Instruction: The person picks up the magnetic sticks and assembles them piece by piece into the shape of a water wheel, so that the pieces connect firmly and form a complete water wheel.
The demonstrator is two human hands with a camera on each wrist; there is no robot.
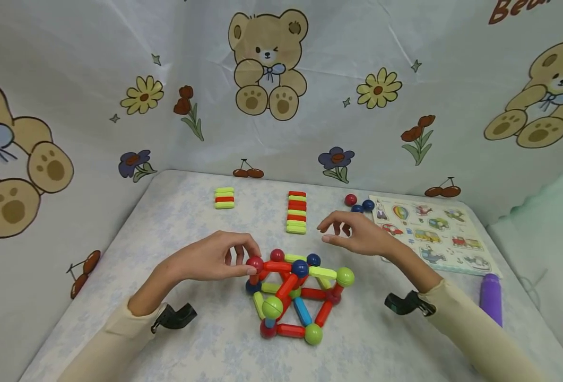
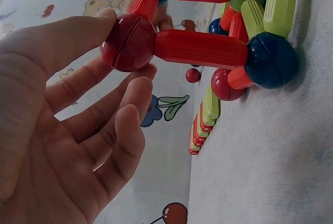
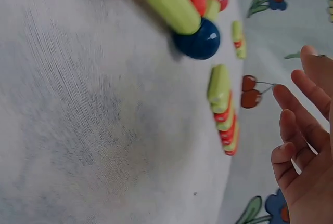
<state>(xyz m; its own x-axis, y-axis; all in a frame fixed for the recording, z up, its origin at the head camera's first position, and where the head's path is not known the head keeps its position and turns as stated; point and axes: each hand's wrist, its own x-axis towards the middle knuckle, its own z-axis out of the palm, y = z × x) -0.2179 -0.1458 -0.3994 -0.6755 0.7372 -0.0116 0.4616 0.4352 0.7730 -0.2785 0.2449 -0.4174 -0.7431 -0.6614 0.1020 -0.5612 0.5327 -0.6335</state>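
Stick-and-ball frame (image 1: 297, 294) stands near the front edge of the counter (image 1: 195, 339), roughly midway between its left and right edges. It is built of red, green and blue sticks joined at red, blue and green balls.

Left hand (image 1: 209, 260): thumb and fingertips pinch the red ball (image 1: 254, 263) at the frame's upper left corner. The left wrist view confirms the grip: thumb over the ball (image 2: 129, 42), fingers beneath, and a red stick (image 2: 200, 49) running from it to a dark blue ball (image 2: 271, 60).

Right hand (image 1: 357, 236): hovering above and just behind the frame's right side, fingers spread and relaxed, holding nothing and touching nothing.

Other items noted: a long row of red and green sticks (image 1: 296, 212) beyond the frame, a short row (image 1: 224, 198) toward the back left, loose red and blue balls (image 1: 359, 203) toward the back right, a picture puzzle board (image 1: 429, 233) along the right edge, and a purple cylinder (image 1: 491, 297) in front of it.

Assessment: the joints look as if they part easily. Any shift of the red ball is best done slowly, along the line of its stick, with the free hand steadying the opposite corner so the frame does not twist or collapse.
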